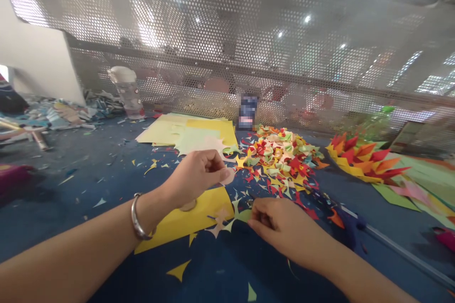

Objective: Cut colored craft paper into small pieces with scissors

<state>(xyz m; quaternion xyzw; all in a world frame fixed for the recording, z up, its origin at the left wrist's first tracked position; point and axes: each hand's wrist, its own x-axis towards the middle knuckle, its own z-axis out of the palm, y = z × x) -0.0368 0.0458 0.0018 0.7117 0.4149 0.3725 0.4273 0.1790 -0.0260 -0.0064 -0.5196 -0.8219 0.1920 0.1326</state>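
Observation:
My left hand [199, 173] is closed, thumb and forefinger pinching a small pale pink paper piece [229, 177]. It hovers over a yellow paper sheet [167, 232], on which a small round beige piece [188, 206] lies, partly hidden by the wrist. To the right, my right hand [275, 220] has its fingers curled shut beside a light green paper scrap [243, 215]; what they hold, if anything, is hidden. Pink star-shaped offcuts [218, 222] lie between the hands. Beyond my right hand rises a heap of colourful paper scraps [284, 156].
Stacked yellow and cream sheets [159, 130] lie at the back, near a lidded clear cup [128, 94] and a blurred upright phone [248, 111]. A red, orange and yellow pointed paper piece [366, 158] sits at right. A perforated metal screen [213, 33] closes off the back.

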